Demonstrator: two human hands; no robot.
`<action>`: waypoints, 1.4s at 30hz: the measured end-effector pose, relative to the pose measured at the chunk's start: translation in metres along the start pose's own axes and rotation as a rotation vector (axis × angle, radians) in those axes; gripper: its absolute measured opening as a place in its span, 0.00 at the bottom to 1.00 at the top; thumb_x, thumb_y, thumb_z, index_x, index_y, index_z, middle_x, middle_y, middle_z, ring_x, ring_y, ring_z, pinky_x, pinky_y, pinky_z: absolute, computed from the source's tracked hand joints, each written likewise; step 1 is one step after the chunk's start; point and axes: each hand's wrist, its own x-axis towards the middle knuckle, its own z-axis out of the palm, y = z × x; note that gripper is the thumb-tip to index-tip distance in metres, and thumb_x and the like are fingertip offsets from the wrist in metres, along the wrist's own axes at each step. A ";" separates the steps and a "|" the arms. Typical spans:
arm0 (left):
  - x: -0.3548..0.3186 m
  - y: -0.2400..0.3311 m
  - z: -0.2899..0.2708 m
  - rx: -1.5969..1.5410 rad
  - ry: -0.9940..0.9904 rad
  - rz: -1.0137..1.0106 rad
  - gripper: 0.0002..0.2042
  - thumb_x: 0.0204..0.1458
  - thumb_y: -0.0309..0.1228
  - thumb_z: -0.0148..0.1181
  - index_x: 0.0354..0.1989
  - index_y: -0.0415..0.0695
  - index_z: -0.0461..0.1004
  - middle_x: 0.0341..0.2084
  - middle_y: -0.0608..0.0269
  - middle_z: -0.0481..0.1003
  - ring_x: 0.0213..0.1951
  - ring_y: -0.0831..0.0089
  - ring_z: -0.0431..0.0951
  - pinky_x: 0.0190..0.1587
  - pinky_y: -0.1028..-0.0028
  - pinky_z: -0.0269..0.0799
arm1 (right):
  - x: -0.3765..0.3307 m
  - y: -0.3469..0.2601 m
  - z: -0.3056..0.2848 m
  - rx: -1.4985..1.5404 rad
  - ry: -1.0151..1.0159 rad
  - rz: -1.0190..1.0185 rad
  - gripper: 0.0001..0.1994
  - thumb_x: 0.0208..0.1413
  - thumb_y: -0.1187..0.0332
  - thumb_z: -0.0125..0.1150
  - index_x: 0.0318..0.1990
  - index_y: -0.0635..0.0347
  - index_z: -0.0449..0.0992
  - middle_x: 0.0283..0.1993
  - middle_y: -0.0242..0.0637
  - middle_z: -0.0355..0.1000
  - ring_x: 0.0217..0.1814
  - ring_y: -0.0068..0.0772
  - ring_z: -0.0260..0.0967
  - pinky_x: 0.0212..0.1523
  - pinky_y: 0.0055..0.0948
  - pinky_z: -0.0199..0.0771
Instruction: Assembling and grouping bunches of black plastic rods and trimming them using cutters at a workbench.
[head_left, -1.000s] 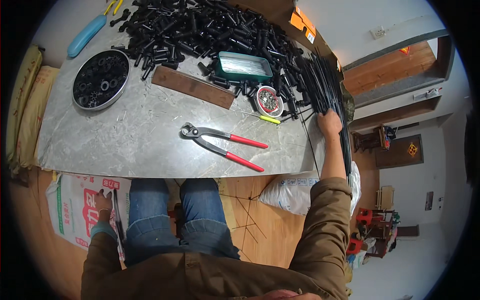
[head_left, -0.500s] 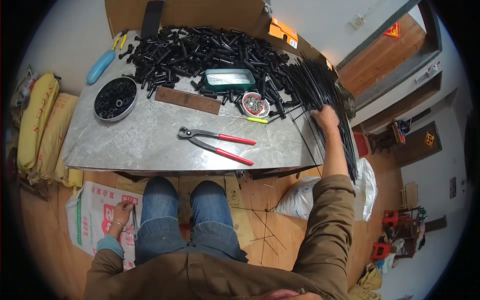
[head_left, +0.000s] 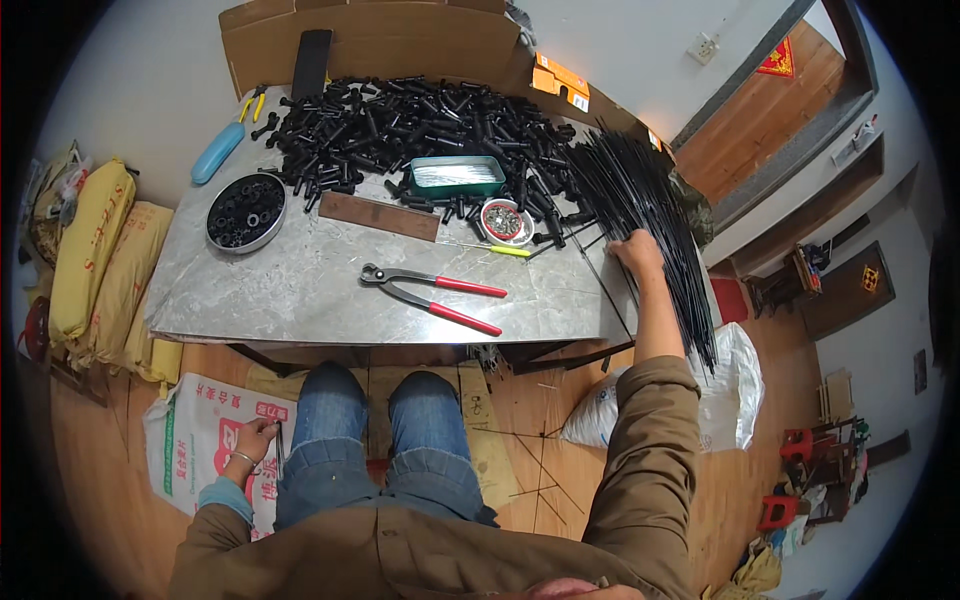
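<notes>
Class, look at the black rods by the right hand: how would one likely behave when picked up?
Each of the black rods is probably light, being so thin for its length. One would likely be springy rather than floppy: ends jutting past the table look nearly straight. It may snag its neighbours, since several cross one another.

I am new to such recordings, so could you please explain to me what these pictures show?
There is no machine, only a bare-handed person, seen by their own wide head camera, which looks down. On the grey table lie red-handled pincers, a heap of black parts, a bowl of rings and a bundle of black rods. The right hand is at the bundle's edge; whether it grips a rod is unclear. The left hand, beside the left leg, holds a thin dark piece.
</notes>
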 end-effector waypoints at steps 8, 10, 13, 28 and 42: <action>-0.019 0.022 -0.004 0.088 -0.073 -0.035 0.15 0.51 0.36 0.60 0.40 0.38 0.78 0.33 0.49 0.79 0.39 0.60 0.79 0.44 0.67 0.72 | 0.005 0.004 -0.003 -0.101 0.078 0.013 0.18 0.46 0.59 0.59 0.41 0.61 0.78 0.46 0.49 0.75 0.51 0.49 0.72 0.51 0.41 0.71; -0.022 0.018 -0.009 0.071 -0.074 -0.041 0.14 0.50 0.37 0.60 0.40 0.38 0.78 0.33 0.50 0.79 0.39 0.60 0.79 0.44 0.67 0.72 | 0.008 0.003 -0.017 -0.071 0.163 0.015 0.18 0.47 0.57 0.60 0.40 0.61 0.77 0.45 0.49 0.75 0.50 0.50 0.72 0.49 0.43 0.72; -0.017 0.015 -0.009 0.084 -0.075 -0.028 0.14 0.51 0.36 0.60 0.40 0.38 0.78 0.33 0.50 0.79 0.38 0.61 0.79 0.44 0.68 0.72 | 0.010 0.004 -0.046 -0.130 0.229 -0.032 0.17 0.49 0.57 0.59 0.40 0.60 0.77 0.44 0.51 0.75 0.49 0.52 0.72 0.48 0.46 0.72; -0.115 0.434 0.019 -0.788 -0.907 0.682 0.27 0.61 0.50 0.45 0.53 0.35 0.68 0.42 0.55 0.74 0.45 0.65 0.76 0.45 0.69 0.73 | -0.168 -0.112 -0.177 0.765 0.052 -0.678 0.07 0.59 0.68 0.52 0.39 0.62 0.74 0.21 0.24 0.64 0.21 0.14 0.56 0.20 0.19 0.53; -0.136 0.563 -0.087 -0.913 -0.554 1.042 0.18 0.56 0.44 0.56 0.33 0.38 0.70 0.20 0.63 0.72 0.22 0.72 0.75 0.26 0.72 0.73 | -0.299 -0.181 -0.110 1.360 -0.350 -0.825 0.14 0.61 0.60 0.49 0.24 0.54 0.63 0.15 0.24 0.57 0.12 0.17 0.53 0.13 0.21 0.51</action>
